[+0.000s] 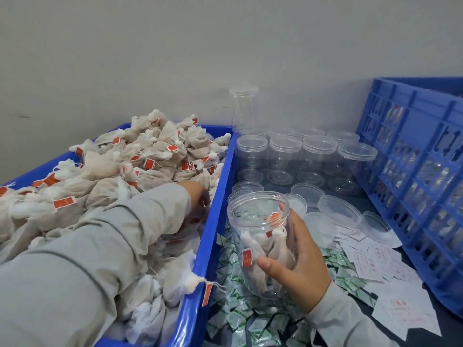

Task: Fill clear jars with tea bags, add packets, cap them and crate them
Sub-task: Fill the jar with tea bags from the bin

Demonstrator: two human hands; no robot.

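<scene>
Right hand [298, 261]: wrapped round the lower half of an open jar [260, 236], thumb across the front, fingers behind; the jar is held up, tilted slightly, just right of the tray wall.
Jar contents: a few tea bags with red tags at the bottom; most of the jar is unfilled and it has no lid.
Packets [233, 309]: green-and-white sachets heaped on the table under and around the held jar.
Paper slips [370, 261]: white with red print, spread to the right of the sachets.
Left hand [198, 196]: reaching into the tea bags [120, 176] near the right wall of the blue tray [200, 259]; fingers are buried among the bags, so whether they hold one cannot be told.
Step in hand: filling, at an early stage by the look of the jar.
Next move: judged to call for lifting a bag or several across the tray wall and dropping them into the jar mouth; trailing strings may snag on the rim.
Lids [338, 209]: loose, clear, lying behind the held jar.
Empty jars [285, 159]: capped, in rows further back.
Crate [413, 171]: blue, at far right, with filled jars dimly visible through its slots.
</scene>
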